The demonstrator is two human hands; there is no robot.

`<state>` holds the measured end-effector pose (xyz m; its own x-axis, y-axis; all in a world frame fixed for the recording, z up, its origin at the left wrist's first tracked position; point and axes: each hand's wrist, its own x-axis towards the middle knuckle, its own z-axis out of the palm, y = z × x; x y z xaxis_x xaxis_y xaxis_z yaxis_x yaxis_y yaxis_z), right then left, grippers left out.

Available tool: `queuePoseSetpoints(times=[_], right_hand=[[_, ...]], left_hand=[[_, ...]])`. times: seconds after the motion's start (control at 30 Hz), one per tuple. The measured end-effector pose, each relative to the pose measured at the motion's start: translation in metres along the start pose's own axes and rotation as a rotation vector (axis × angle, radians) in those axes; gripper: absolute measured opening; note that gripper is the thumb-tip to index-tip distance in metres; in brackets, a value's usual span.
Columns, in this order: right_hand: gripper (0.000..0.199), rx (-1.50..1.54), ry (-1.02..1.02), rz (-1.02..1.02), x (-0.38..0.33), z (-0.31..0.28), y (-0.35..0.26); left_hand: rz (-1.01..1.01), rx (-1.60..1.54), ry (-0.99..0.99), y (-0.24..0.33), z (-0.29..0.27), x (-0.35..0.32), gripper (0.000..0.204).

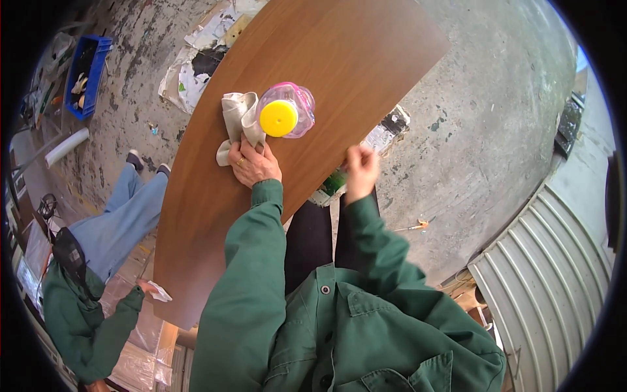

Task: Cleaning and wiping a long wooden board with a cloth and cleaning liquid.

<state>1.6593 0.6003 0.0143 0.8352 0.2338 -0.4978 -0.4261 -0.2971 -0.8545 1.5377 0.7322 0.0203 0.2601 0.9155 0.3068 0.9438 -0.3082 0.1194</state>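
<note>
A long brown wood-grain panel (339,59) with one curved side stretches in front of me. My left hand (256,164), with a ring on it, grips a crumpled beige cloth (241,117) lying on the panel. Touching or very close to the cloth is a clear plastic jar with pink edging (304,112) and a yellow lid (279,119). My right hand (362,171) is curled closed at the panel's right edge, slightly blurred. Whether anything sits inside its fingers is hidden.
On the left, another person in a green jacket (108,326) holds a white piece of cloth or paper (159,292) by the panel. Torn wrapped supports (385,134) show under the panel. A blue crate (88,75) stands far left; ribbed grey metal (542,274) lies right.
</note>
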Motion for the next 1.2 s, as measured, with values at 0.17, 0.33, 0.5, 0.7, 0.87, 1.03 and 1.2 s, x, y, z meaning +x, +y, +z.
queuePoseSetpoints(times=[0.17,0.33,0.5,0.7,0.87,1.03,1.2], right_hand=[[0.013,0.065,-0.021,0.089,-0.052,0.014,0.011],[0.011,0.072,0.105,-0.164,0.067,0.006,-0.028],[0.017,0.084,0.204,-0.229,0.153,0.001,-0.064],[0.016,-0.019,0.049,-0.078,0.021,0.01,-0.009],[0.017,-0.069,-0.12,0.137,-0.109,0.013,0.049],[0.016,-0.079,-0.09,0.104,-0.088,0.012,0.033],[0.015,-0.043,-0.003,-0.134,0.04,0.003,-0.012]], left_hand=[[0.008,0.032,0.0,-0.01,-0.001,-0.003,0.04],[0.001,0.011,0.006,-0.004,-0.001,0.001,0.039],[-0.014,0.011,0.024,-0.003,0.002,0.0,0.04],[-0.015,0.002,0.023,-0.009,0.004,-0.002,0.043],[-0.017,-0.023,0.001,-0.004,0.004,-0.003,0.046],[-0.026,-0.007,-0.018,-0.01,0.002,-0.005,0.046],[-0.038,-0.009,-0.018,-0.009,-0.001,-0.002,0.045]])
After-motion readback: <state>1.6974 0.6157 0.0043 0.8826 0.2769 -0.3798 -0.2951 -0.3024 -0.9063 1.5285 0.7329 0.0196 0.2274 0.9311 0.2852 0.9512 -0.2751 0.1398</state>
